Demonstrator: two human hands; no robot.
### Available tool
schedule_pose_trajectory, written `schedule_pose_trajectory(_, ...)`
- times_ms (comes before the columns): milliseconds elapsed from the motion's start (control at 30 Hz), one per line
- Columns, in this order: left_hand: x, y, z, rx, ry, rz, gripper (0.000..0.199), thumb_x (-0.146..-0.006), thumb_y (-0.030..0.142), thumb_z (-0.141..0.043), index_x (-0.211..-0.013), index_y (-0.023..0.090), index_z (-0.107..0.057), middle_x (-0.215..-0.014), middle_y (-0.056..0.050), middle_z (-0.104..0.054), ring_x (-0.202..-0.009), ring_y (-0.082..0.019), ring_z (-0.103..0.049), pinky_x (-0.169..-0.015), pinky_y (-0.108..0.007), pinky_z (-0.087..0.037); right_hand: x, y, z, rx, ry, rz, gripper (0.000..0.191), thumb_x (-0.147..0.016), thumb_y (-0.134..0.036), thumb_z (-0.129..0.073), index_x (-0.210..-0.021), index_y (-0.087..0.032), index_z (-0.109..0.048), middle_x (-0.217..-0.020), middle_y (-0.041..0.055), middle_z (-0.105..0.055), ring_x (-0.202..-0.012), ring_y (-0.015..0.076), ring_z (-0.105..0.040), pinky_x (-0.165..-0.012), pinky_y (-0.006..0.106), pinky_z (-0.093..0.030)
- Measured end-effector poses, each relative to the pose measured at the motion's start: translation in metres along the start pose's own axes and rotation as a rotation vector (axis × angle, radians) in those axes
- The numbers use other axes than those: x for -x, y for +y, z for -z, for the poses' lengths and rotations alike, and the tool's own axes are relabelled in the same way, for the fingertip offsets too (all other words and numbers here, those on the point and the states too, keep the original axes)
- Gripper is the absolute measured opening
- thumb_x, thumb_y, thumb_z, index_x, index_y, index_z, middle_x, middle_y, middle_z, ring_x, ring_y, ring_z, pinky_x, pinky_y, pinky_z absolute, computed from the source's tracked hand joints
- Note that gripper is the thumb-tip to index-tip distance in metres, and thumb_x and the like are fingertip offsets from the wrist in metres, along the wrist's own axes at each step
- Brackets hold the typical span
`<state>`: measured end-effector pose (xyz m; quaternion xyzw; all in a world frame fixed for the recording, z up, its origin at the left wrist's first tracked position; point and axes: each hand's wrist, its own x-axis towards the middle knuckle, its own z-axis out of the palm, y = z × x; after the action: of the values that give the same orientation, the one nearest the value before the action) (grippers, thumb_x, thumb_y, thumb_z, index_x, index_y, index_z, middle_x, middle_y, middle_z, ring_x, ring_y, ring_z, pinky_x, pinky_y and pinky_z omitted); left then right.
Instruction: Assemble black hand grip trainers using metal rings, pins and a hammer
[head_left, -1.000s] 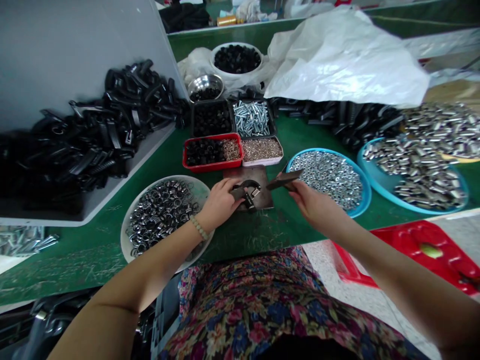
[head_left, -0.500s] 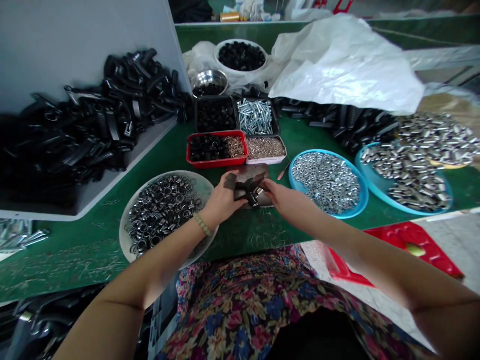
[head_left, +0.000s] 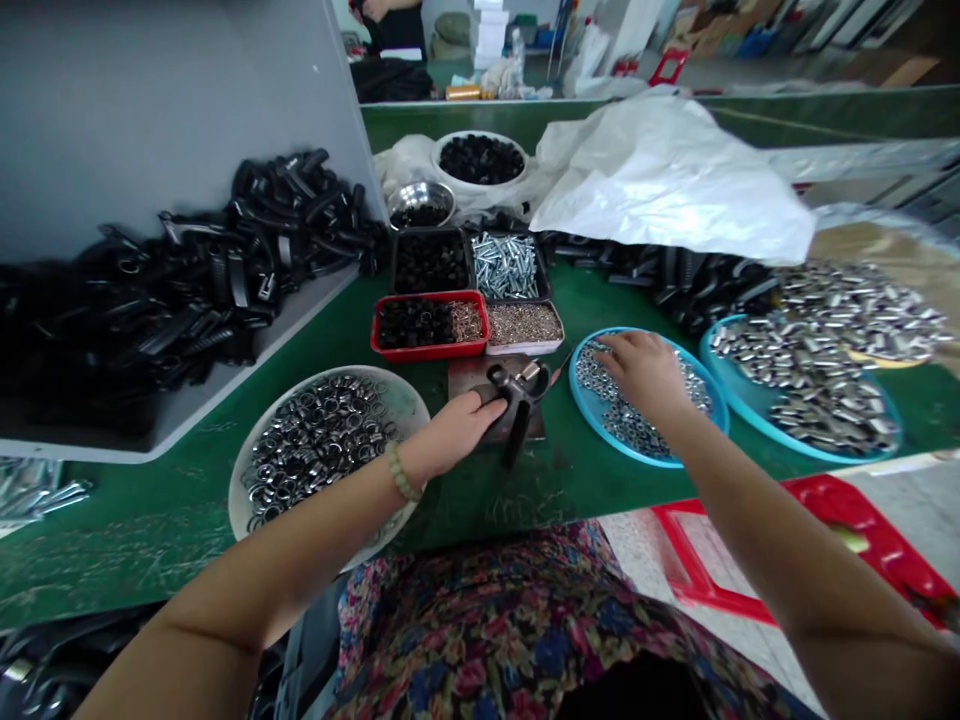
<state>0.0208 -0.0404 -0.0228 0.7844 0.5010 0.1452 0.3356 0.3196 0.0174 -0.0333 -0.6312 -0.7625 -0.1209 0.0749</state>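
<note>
Black metal clamp [head_left: 516, 400] sits on a scuffed brown metal plate [head_left: 469, 378], on the green workbench [head_left: 150, 565] straight ahead of me. Around it lie a round white dish of steel rings [head_left: 409, 410], a red tray of black pieces and brass bits [head_left: 431, 352], and a black tray of silver screws [head_left: 506, 265]. My left hand [head_left: 450, 435] lies against the clamp's near side, fingers close together (how firmly they hold it, I can't tell from up here). My left forearm, with its pale beaded bracelet [head_left: 401, 472], crosses above the dish. My right arm reaches forward to a round blue tray of silver nuts [head_left: 592, 400], and my right hand [head_left: 649, 378] is wide open, fingers spread among the nuts.
</note>
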Motion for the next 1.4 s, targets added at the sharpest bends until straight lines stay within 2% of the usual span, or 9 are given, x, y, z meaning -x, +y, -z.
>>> schedule_pose_trajectory(133,0.002,-0.005,0.006,-0.388,-0.052,0.078,0.029,-0.094,0.031,-0.043,-0.092,0.014,-0.067,-0.094,-0.011,-0.069,-0.090,-0.023,-0.063,-0.084,-0.035,-0.048,-0.081,-0.045,-0.007,-0.008,-0.174,0.160,0.031,-0.093,-0.032,-0.045,-0.108,-0.018,-0.068,-0.106,0.0128,-0.067,-0.100,0.0273,-0.053,-0.077,0.034,-0.037)
schedule_pose_trajectory(233,-0.018,-0.002,0.022,-0.609,-0.005,0.018,0.030,-0.092,0.038,-0.048,-0.089,0.015,-0.068,-0.097,-0.012,-0.068,-0.093,-0.026,-0.061,-0.084,-0.037,-0.047,-0.113,-0.066,-0.017,-0.016,-0.191,0.209,0.026,-0.090,-0.026,-0.049,-0.100,-0.013,-0.069,-0.105,0.0153,-0.067,-0.101,0.0269,-0.052,-0.078,0.033,-0.035)
schedule_pose_trajectory(400,-0.122,0.010,0.036,-0.623,0.196,-0.063,0.029,-0.094,0.031,-0.044,-0.101,0.014,-0.066,-0.112,-0.014,-0.064,-0.110,-0.028,-0.053,-0.090,-0.041,-0.040,-0.120,-0.069,-0.025,-0.062,-0.161,0.229,0.023,-0.088,-0.024,-0.049,-0.098,-0.014,-0.066,-0.104,0.0146,-0.067,-0.098,0.0264,-0.053,-0.076,0.033,-0.035)
schedule_pose_trajectory(567,-0.183,0.005,0.021,-0.599,0.160,-0.073,0.027,-0.093,0.023,-0.044,-0.101,0.011,-0.067,-0.109,-0.016,-0.065,-0.109,-0.030,-0.052,-0.093,-0.045,-0.035,-0.116,-0.057,-0.022,-0.162,-0.128,0.186,0.021,-0.088,-0.021,-0.047,-0.091,-0.013,-0.065,-0.095,0.0150,-0.066,-0.087,0.0241,-0.054,-0.072,0.032,-0.038)
schedule_pose_trajectory(700,-0.184,-0.001,0.016,-0.586,0.194,-0.085,0.029,-0.094,0.023,-0.041,-0.102,0.012,-0.067,-0.113,-0.015,-0.064,-0.110,-0.029,-0.052,-0.092,-0.045,-0.034,-0.084,-0.063,-0.010,-0.517,-0.066,0.157,0.020,-0.089,-0.021,-0.046,-0.085,-0.014,-0.064,-0.085,0.0104,-0.064,-0.082,0.0204,-0.056,-0.074,0.031,-0.042)
schedule_pose_trajectory(833,-0.184,0.000,0.018,-0.586,0.141,-0.140,0.027,-0.092,0.023,-0.045,-0.104,0.013,-0.067,-0.114,-0.014,-0.063,-0.111,-0.030,-0.053,-0.093,-0.046,-0.034,-0.037,-0.082,-0.003,-0.812,-0.177,0.170,0.015,-0.086,-0.025,-0.053,-0.084,-0.016,-0.065,-0.077,0.0043,-0.065,-0.068,0.0149,-0.057,-0.065,0.027,-0.043)
schedule_pose_trajectory(967,-0.185,0.000,0.021,-0.562,0.167,-0.101,0.032,-0.096,0.022,-0.038,-0.106,0.011,-0.067,-0.111,-0.015,-0.063,-0.106,-0.027,-0.056,-0.089,-0.042,-0.039,-0.017,-0.093,-0.012,-0.804,-0.215,0.247,0.019,-0.089,-0.024,-0.051,-0.089,-0.017,-0.068,-0.080,0.0046,-0.068,-0.068,0.0139,-0.059,-0.064,0.025,-0.044)
schedule_pose_trajectory(1133,-0.180,0.001,0.021,-0.595,0.114,-0.141,0.026,-0.092,0.020,-0.047,-0.105,0.012,-0.068,-0.114,-0.015,-0.063,-0.109,-0.029,-0.055,-0.090,-0.044,-0.041,-0.019,-0.096,-0.023,-0.714,-0.179,0.304,0.020,-0.091,-0.023,-0.049,-0.091,-0.017,-0.068,-0.085,0.0064,-0.070,-0.075,0.0151,-0.062,-0.068,0.026,-0.046)
schedule_pose_trajectory(1400,-0.186,0.000,0.018,-0.463,0.178,-0.127,0.031,-0.097,0.024,-0.041,-0.101,0.008,-0.067,-0.100,-0.016,-0.067,-0.099,-0.024,-0.062,-0.088,-0.036,-0.044,-0.017,-0.094,-0.026,-0.657,-0.137,0.371,0.021,-0.093,-0.025,-0.047,-0.090,-0.017,-0.066,-0.086,0.0080,-0.068,-0.078,0.0171,-0.063,-0.072,0.028,-0.048)
